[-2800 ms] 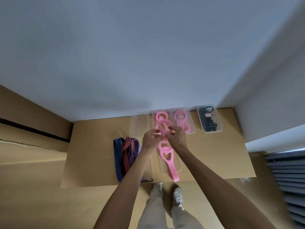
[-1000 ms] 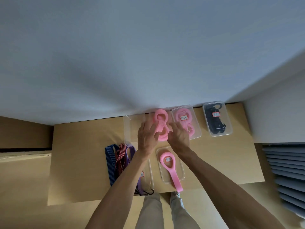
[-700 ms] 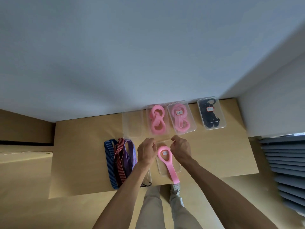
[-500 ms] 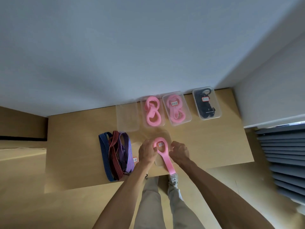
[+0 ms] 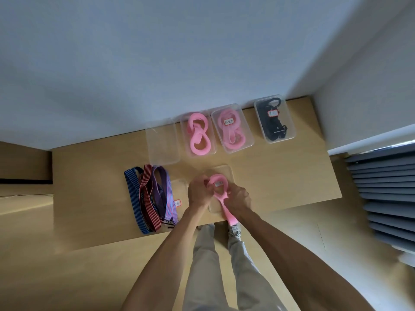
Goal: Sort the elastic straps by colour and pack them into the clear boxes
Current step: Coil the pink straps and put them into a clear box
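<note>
Both forearms reach forward over the table's near edge. The left hand [image 5: 198, 192] and right hand [image 5: 238, 197], fingers curled, each grip the pink strap [image 5: 221, 194] above a clear box [image 5: 225, 170].

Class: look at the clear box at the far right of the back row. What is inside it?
Inside the far-right clear box lies a black strap, bunched up, with a small red-edged label above it. Whether more than one strap is packed there cannot be told, since the dark coils overlap and hide each other.
</note>
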